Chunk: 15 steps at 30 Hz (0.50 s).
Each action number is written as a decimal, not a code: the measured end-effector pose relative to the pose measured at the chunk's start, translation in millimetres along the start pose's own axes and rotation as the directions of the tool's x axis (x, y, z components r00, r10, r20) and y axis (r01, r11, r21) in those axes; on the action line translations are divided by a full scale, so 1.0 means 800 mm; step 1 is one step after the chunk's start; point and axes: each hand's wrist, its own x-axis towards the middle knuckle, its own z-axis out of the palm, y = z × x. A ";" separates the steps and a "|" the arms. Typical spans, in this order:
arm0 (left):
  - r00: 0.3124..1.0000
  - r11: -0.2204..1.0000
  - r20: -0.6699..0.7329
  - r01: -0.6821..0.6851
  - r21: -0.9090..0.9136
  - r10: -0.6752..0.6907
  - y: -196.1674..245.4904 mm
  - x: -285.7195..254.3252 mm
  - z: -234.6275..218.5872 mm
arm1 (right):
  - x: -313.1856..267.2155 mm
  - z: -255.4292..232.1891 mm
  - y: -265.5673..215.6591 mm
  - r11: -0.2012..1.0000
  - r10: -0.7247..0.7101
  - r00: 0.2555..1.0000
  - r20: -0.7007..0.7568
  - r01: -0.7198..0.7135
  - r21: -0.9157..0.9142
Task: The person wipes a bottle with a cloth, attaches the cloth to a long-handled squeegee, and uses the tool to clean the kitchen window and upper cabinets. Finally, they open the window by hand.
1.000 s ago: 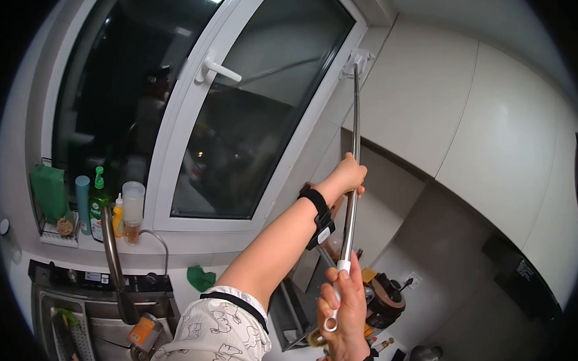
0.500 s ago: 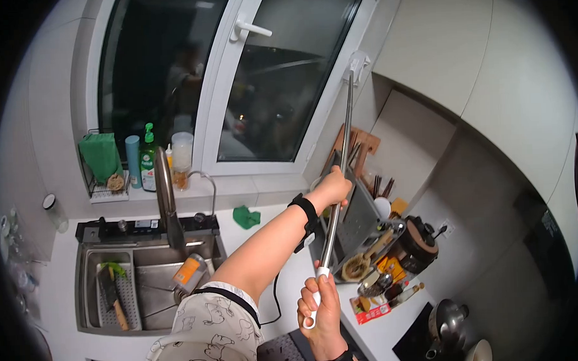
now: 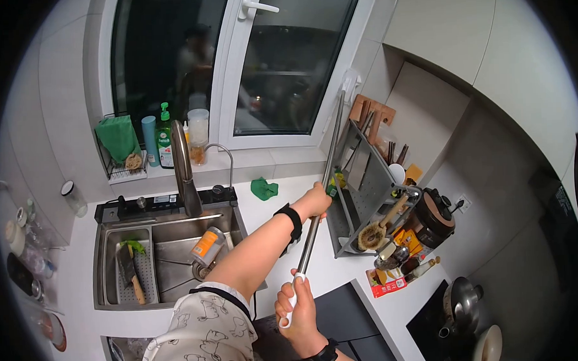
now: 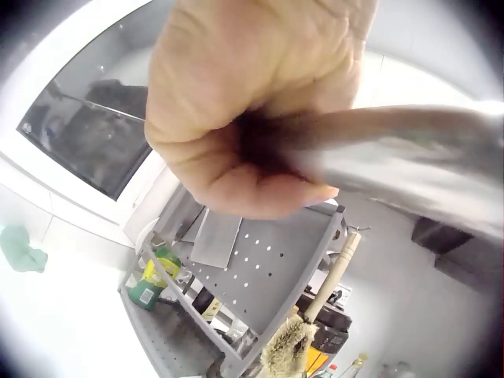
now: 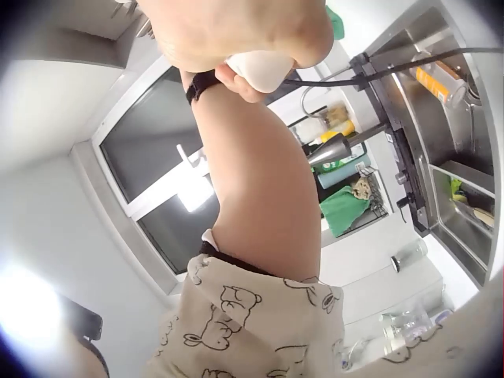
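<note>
A long mop-like metal pole (image 3: 332, 137) with a white handle (image 3: 293, 295) slants up across the head view. Its white head (image 3: 349, 83) lies at the lower right of the window frame. Midway along the shaft, my left hand (image 3: 313, 202) grips the metal; in the left wrist view, the fingers of this hand (image 4: 244, 102) curl round it. My right hand (image 3: 298, 310) holds the white handle near its looped end, closer to my body. The right wrist view has the handle's white tip (image 5: 260, 69) poking out of that fist.
A grey dish rack (image 3: 366, 197) with a cutting board stands right of the pole, a brush (image 3: 372, 236) at its front. Left lies the sink (image 3: 177, 261) under a tall faucet (image 3: 186, 178). A green cloth (image 3: 264, 188) is on the counter. Bottles (image 3: 165, 143) line the windowsill.
The pole's head has come down along the right side of the window frame, and both hands have lowered with it. The head view has tilted downward, bringing more counter into sight.
</note>
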 end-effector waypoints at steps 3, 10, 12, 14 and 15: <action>0.998 0.997 0.053 0.030 0.076 -0.034 -0.033 -0.012 0.008 | -0.005 -0.014 0.017 0.998 0.064 0.995 -0.074 -0.064 0.006; 0.996 0.998 0.059 0.063 -0.031 -0.061 -0.067 -0.026 0.026 | -0.010 -0.048 0.031 0.994 0.096 0.992 -0.083 -0.100 -0.040; 0.992 0.979 0.101 -0.058 -0.196 0.079 -0.060 -0.024 0.026 | -0.014 -0.036 0.018 0.972 0.027 0.999 -0.041 -0.035 -0.231; 0.990 0.969 0.094 -0.077 -0.236 0.102 -0.052 -0.021 0.023 | -0.018 -0.023 0.008 0.966 0.005 0.999 -0.035 -0.014 -0.258; 0.986 0.951 0.114 -0.080 -0.298 0.118 -0.048 -0.023 0.021 | -0.019 -0.022 0.007 0.961 -0.010 1.000 -0.017 0.005 -0.278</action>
